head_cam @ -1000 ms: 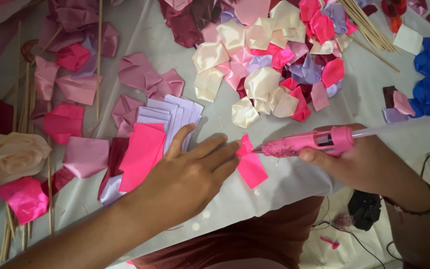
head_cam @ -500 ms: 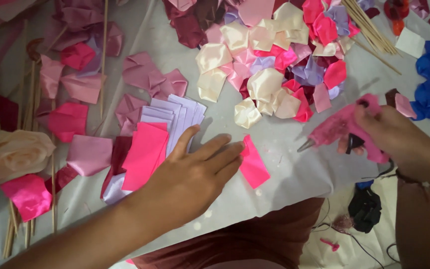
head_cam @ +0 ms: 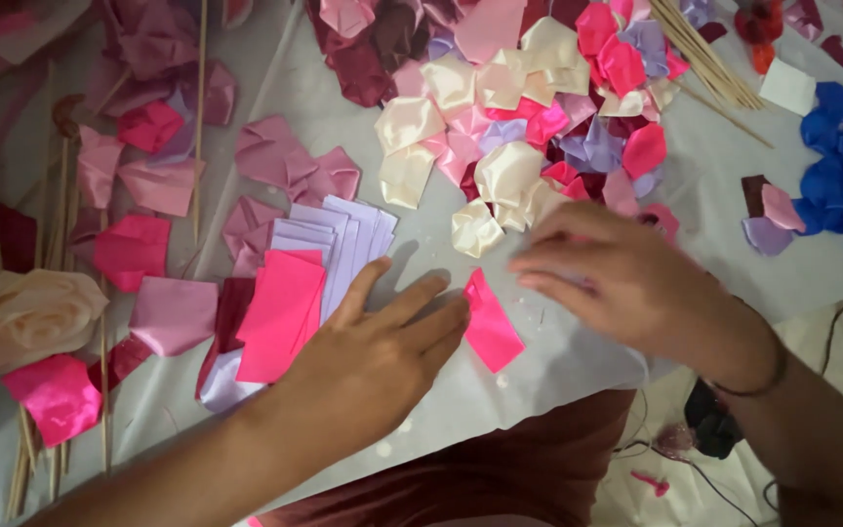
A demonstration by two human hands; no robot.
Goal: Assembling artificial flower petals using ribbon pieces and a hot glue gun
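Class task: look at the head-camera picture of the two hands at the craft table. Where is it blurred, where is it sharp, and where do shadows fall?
Head view: the right hand is smeared by motion blur; the left hand and the pink fabric piece at its fingertips are fairly sharp; soft, even light, a faint shadow on the table cover beside the left thumb; mild sheen on the cream petals.

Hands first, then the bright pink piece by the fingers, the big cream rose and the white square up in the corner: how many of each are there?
Hands: 2, the left hand and the right hand
bright pink piece: 1
cream rose: 1
white square: 1
Total: 5
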